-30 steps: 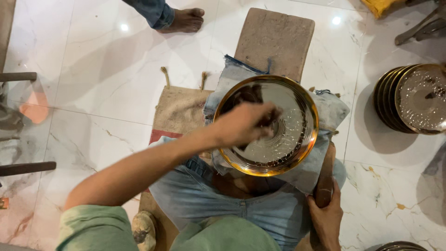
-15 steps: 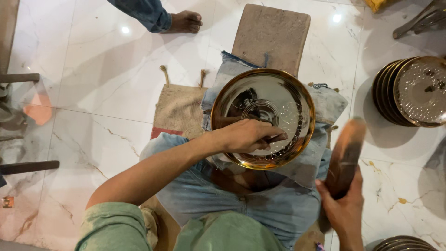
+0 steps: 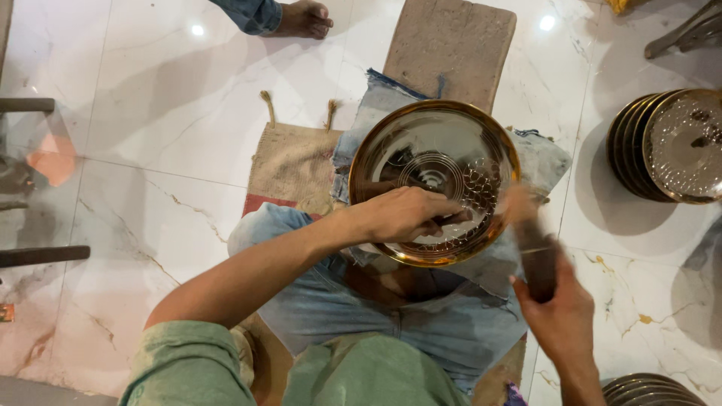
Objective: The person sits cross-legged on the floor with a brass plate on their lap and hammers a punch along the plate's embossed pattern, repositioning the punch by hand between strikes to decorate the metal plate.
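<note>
A round brass plate [image 3: 421,146] with a hammered pattern lies on denim cloth over my lap. My left hand [image 3: 402,214] rests on the plate's near part, fingers closed around a small dark tool whose tip touches the metal. My right hand [image 3: 560,316] grips a brown wooden mallet [image 3: 530,244], blurred with motion, its head beside the plate's right rim. I sit on the floor in jeans [image 3: 391,316] and a green shirt.
A stack of similar brass plates [image 3: 669,146] stands at the right, another stack [image 3: 650,389] at bottom right. A stone slab [image 3: 451,45] lies beyond the plate, a jute mat [image 3: 289,162] to its left. Another person's bare foot [image 3: 304,19] is at the top.
My right hand lifted the mallet from beside my thigh and swung it toward the plate's right rim. The left hand shifted slightly on the plate.
</note>
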A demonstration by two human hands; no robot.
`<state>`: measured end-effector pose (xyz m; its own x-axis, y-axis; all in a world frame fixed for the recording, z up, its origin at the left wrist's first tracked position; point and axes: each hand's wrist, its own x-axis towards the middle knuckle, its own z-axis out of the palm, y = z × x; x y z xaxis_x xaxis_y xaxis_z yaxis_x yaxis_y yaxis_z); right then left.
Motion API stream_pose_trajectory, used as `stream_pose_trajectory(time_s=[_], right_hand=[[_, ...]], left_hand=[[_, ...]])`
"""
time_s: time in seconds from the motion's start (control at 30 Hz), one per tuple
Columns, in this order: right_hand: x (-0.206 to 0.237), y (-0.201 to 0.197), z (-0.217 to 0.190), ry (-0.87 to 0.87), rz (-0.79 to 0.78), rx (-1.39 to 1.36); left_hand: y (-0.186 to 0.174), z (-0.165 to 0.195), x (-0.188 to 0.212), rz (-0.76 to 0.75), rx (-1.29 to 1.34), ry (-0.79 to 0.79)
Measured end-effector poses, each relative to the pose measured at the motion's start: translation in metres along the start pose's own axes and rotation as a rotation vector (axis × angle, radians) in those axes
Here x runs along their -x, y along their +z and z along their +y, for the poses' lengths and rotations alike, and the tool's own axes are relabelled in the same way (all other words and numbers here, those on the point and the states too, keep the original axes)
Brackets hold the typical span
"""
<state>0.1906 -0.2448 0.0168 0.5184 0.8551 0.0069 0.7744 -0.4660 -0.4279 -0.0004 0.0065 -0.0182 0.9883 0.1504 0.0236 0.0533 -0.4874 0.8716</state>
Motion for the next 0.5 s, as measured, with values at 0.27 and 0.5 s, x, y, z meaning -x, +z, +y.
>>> stream_pose_trajectory(time_s=[0.27,0.5], right_hand=[[-0.074,-0.056,-0.046,-0.401,-0.082,0.154],[-0.12,-0.085,-0.144,-0.459,-0.598,0.741]], left_hand=[[0.029,0.014,0.03,0.44,0.05,-0.256],[0.078,0.028,0.038,0.961,0.0,-0.49]])
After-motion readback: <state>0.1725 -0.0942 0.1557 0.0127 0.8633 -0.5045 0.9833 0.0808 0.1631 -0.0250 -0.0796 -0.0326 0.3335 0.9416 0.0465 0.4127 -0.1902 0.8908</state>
